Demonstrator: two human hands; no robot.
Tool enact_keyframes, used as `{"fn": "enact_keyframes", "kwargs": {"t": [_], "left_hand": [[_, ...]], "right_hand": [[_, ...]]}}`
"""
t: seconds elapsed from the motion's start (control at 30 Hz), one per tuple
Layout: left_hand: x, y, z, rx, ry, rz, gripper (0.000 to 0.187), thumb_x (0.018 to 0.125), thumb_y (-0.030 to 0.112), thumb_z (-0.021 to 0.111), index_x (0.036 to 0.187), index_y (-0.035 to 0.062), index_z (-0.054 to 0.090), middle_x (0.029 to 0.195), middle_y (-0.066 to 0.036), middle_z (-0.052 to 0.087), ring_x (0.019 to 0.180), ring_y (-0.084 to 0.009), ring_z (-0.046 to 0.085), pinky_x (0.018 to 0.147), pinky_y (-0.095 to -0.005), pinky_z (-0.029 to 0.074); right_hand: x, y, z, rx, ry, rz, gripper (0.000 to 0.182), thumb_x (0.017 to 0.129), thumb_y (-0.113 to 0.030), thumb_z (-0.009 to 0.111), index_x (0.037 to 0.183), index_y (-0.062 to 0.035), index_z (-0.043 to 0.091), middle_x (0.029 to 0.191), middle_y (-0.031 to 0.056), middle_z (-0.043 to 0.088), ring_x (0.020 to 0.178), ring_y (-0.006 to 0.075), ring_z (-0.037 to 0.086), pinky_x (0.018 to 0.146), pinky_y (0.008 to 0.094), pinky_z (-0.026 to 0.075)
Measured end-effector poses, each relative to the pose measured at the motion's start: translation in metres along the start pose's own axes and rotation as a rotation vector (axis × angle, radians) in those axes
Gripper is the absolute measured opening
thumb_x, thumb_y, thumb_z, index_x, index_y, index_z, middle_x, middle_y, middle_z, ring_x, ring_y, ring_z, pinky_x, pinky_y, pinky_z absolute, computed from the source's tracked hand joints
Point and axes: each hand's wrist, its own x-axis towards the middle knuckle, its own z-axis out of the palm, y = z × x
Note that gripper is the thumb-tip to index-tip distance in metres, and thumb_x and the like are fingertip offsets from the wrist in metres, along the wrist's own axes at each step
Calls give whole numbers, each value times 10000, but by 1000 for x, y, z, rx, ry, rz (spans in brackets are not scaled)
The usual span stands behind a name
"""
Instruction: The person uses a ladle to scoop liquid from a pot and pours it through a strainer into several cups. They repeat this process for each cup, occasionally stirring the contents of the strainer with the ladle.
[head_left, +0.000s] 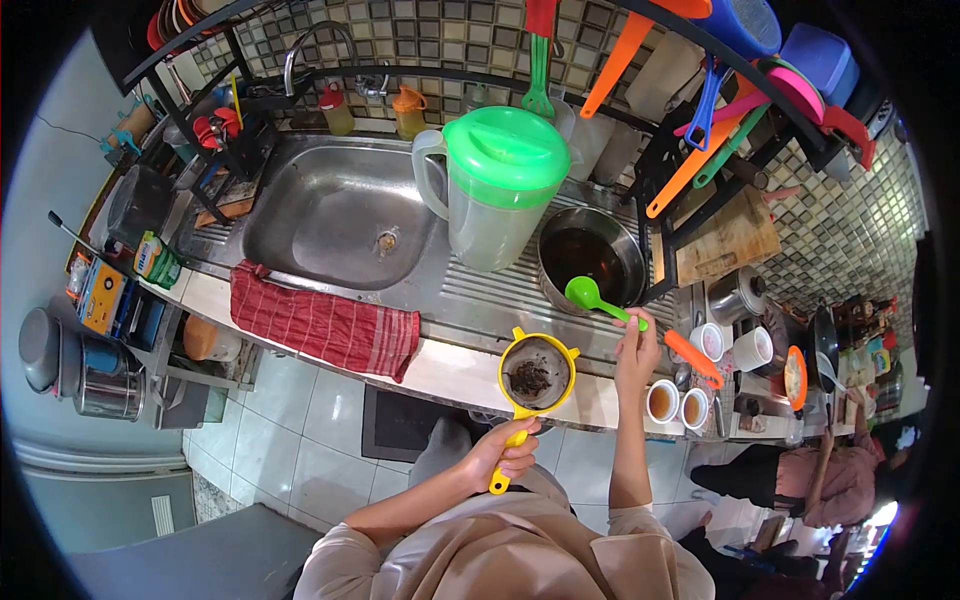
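Note:
My left hand (503, 452) is wrapped round the handle of a yellow strainer (553, 372), held over the counter's front edge with dark residue in its mesh. My right hand (637, 350) grips the end of a green spoon (590, 294), whose bowl is over the near rim of a metal pot (556, 232). Dark liquid (590, 258) fills part of the pot. Behind the pot's left side stands a clear pitcher (488, 228) with a green lid (508, 150). Two small cups of brown liquid, a left one (661, 402) and a right one (694, 408), stand right of my right wrist.
A steel sink (335, 215) is at the left, with a red cloth (325, 322) before it. Right of my hand lie an orange handle (692, 360) and white cups (752, 348). Utensils hang above from a black rack. Another person (840, 480) stands at the far right.

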Motion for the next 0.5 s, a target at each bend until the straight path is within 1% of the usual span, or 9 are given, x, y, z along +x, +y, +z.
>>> {"fn": "enact_keyframes", "kwargs": {"t": [0.07, 0.17, 0.3, 0.4, 0.5], "left_hand": [[-1, 1, 2, 6, 4, -2, 208, 889, 337, 459, 794, 161, 403, 482, 68, 243, 372, -35, 214, 335, -178, 192], [-2, 1, 2, 10, 3, -2, 205, 888, 336, 462, 796, 162, 404, 483, 68, 244, 373, -33, 222, 336, -177, 194], [-1, 1, 0, 4, -8, -9, 205, 887, 336, 463, 796, 163, 403, 484, 68, 246, 372, -31, 227, 333, -177, 194], [-2, 1, 1, 2, -1, -5, 204, 890, 336, 459, 796, 163, 402, 482, 68, 245, 371, -31, 228, 331, -178, 191], [-2, 1, 2, 5, -7, -1, 203, 892, 331, 454, 793, 162, 401, 480, 67, 244, 369, -31, 226, 331, -177, 191]], "right_hand": [[1, 2, 0, 72, 9, 48, 194, 909, -185, 441, 1005, -43, 532, 748, 79, 630, 432, 35, 411, 401, 194, 317], [1, 4, 1, 123, 34, 44, 200, 912, -193, 437, 1003, -41, 529, 737, 77, 626, 435, 31, 413, 401, 189, 315], [2, 5, 3, 67, 8, 38, 204, 916, -201, 431, 998, -41, 527, 734, 72, 620, 432, 30, 410, 403, 185, 315], [1, 8, 3, 113, -16, 82, 208, 919, -209, 425, 1000, -44, 522, 737, 74, 616, 428, 32, 407, 405, 178, 316], [2, 9, 2, 190, 22, 86, 212, 921, -218, 423, 1001, -44, 515, 742, 85, 615, 424, 33, 407, 405, 174, 318]]}}
